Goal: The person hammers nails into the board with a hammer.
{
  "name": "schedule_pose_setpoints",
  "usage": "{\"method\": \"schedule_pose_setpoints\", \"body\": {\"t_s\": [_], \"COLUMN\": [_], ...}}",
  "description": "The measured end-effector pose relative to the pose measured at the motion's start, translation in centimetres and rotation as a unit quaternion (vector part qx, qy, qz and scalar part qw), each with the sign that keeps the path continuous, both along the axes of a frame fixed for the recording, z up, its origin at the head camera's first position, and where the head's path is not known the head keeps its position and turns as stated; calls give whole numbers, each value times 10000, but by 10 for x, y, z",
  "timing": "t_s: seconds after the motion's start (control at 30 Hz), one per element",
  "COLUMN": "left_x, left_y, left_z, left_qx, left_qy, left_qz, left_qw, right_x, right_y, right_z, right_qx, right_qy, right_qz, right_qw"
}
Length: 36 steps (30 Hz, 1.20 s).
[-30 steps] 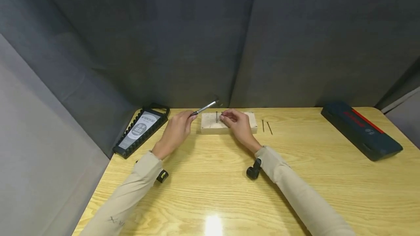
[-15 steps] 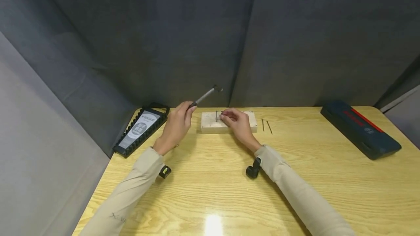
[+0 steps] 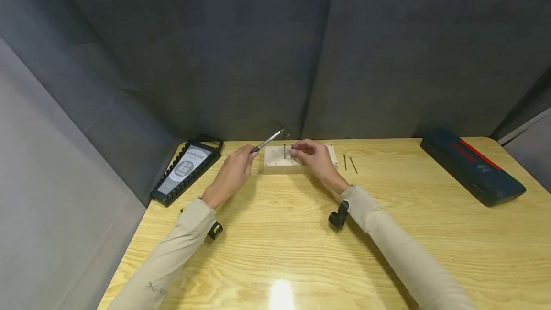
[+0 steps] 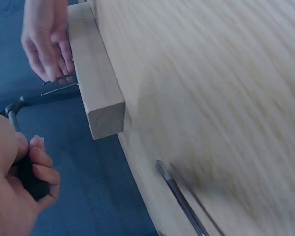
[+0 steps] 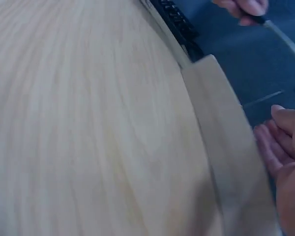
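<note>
Steel nail (image 3: 284, 151) upright in our wood block (image 3: 275, 162), right hand (image 3: 313, 157) pinching a second nail (image 3: 292, 150) beside it; left hand (image 3: 232, 172) grips the hammer (image 3: 270, 139), raised. Mid-driving, we judge; next calls for a square tap clear of fingers.

Both arms wear long beige fabric sleeves (image 3: 181, 248) reaching to the wrists. A small black wrist-mounted camera (image 3: 338, 215) sits under the right cuff, another black one (image 3: 214, 230) under the left. Faint dark lettering marks the left sleeve near the elbow.
</note>
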State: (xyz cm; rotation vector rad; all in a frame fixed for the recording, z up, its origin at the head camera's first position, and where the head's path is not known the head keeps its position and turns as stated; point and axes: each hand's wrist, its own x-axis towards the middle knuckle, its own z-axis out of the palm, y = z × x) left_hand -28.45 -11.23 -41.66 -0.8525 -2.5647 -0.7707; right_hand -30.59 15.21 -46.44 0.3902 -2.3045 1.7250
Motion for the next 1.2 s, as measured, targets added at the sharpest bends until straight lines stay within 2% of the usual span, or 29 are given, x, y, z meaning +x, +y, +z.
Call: {"method": "schedule_pose_setpoints", "body": {"t_s": [0.2, 0.27, 0.37, 0.47, 0.63, 0.77, 0.9, 1.13, 1.2], "left_x": [-4, -4, -4, -5, -4, -3, -3, -3, -3], "left_y": [-4, -5, -6, -5, -4, -3, -3, -4, -4], "left_z": [-2, -3, -3, -4, -5, -6, -7, -8, -8], "left_qx": [-92, -68, -32, -24, -24, 30, 95, 164, 159], "left_qy": [-313, -382, -405, -354, -112, 68, 141, 163, 186], "left_qz": [-42, -54, -70, -97, -107, -88, -83, -35, -36], "left_qw": [9995, 9992, 9992, 9993, 9999, 9999, 9998, 9997, 9997], "right_x": [7, 8, 10, 14, 15, 13, 10, -1, -3], "right_y": [42, 61, 90, 110, 125, 125, 122, 115, 113], "right_z": [26, 35, 45, 49, 40, 27, 20, 18, 19], "right_qx": [823, 1068, 1367, 1615, 2247, 2891, 3135, 3275, 3236], "right_qy": [327, 276, -86, -688, -1649, -1723, -1569, -1736, -1786], "right_qz": [-102, -226, -476, -669, -710, -745, -687, -655, -618], "right_qw": [9960, 9936, 9894, 9822, 9577, 9387, 9340, 9264, 9271]}}
